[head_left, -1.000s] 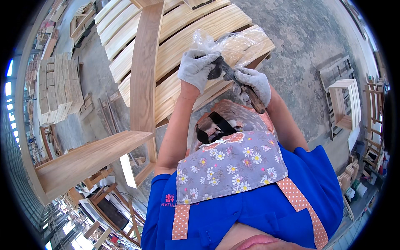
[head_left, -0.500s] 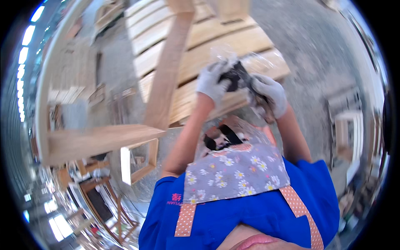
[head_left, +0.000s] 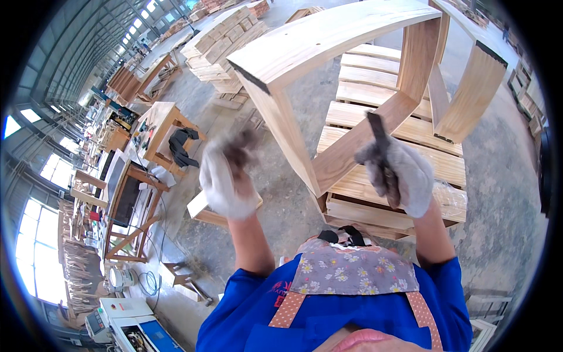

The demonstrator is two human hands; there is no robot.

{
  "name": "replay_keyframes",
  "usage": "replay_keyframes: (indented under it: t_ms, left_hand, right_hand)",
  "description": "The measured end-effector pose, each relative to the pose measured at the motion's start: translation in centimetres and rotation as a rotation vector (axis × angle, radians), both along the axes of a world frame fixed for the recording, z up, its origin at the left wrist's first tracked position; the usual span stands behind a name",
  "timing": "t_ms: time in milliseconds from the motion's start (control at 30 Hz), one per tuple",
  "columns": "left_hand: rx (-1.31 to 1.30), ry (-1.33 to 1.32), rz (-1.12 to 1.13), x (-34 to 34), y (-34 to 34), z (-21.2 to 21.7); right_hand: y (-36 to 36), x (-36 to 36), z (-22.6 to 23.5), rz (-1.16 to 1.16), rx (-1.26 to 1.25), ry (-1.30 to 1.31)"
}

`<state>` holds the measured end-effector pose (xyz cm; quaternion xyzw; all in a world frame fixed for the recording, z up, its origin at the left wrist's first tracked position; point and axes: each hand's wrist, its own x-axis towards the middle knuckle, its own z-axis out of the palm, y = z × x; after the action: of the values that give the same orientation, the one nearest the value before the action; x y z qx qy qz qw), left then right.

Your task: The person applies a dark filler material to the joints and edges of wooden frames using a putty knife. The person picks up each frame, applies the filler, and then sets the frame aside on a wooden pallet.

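My right hand [head_left: 407, 179], in a white glove with dark-stained fingertips, is closed around a dark, narrow, flat piece [head_left: 377, 124] that sticks up above the fingers; its exact kind does not show. Held out to the left, my left hand [head_left: 226, 182] is also gloved and smeared by motion. Something dark blurs at its fingers, and I cannot make out whether it is held. Beyond both hands stands a pale wooden box frame [head_left: 337, 47], resting on a slatted wooden stack [head_left: 352, 114]. Clear plastic [head_left: 450, 199] lies on the stack's near right corner.
A second wooden frame [head_left: 472, 94] stands at the far right of the stack. On the left are a small wooden frame [head_left: 205, 211] on the floor, a workbench [head_left: 161, 120] with a dark cloth [head_left: 183, 146], and a white machine [head_left: 126, 308]. Stacked boards [head_left: 226, 47] rise behind.
My hands, earlier close together over the dark thing and clear plastic, have moved apart. The left swung out left; the right lifted the dark piece. My view turned left, showing more workshop.
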<state>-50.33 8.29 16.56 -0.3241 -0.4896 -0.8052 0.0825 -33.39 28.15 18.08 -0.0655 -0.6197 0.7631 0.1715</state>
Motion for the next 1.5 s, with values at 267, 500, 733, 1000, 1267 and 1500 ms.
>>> replay_keyframes:
  t_ms: [267, 500, 733, 1000, 1267, 1500]
  left_hand:
    - [-0.053, -0.134, -0.218, -6.7, 8.6, -4.2]
    - [-0.018, -0.241, -0.257, -7.1, 10.8, -4.7]
    - [-0.086, -0.023, 0.111, -6.2, 12.1, -4.6]
    - [-0.141, -0.130, 0.025, -6.3, 11.5, -4.7]
    - [-0.167, 0.081, 0.206, -6.3, 12.1, -5.0]
    - [-0.093, -0.118, -0.001, -6.4, 12.2, -4.7]
  right_hand:
    - [-2.4, -3.8, 2.8, -0.044, 0.333, 0.011]
    - [-2.2, -5.1, 3.4, -0.073, 0.311, -0.053]
    - [-2.2, -5.3, 2.8, -0.088, 0.349, -0.062]
    - [-2.4, -4.6, 3.0, -0.039, 0.248, 0.009]
    - [-1.6, -5.1, 2.1, -0.047, 0.339, 0.008]
    - [-1.6, -5.3, 2.7, -0.130, 0.362, 0.065]
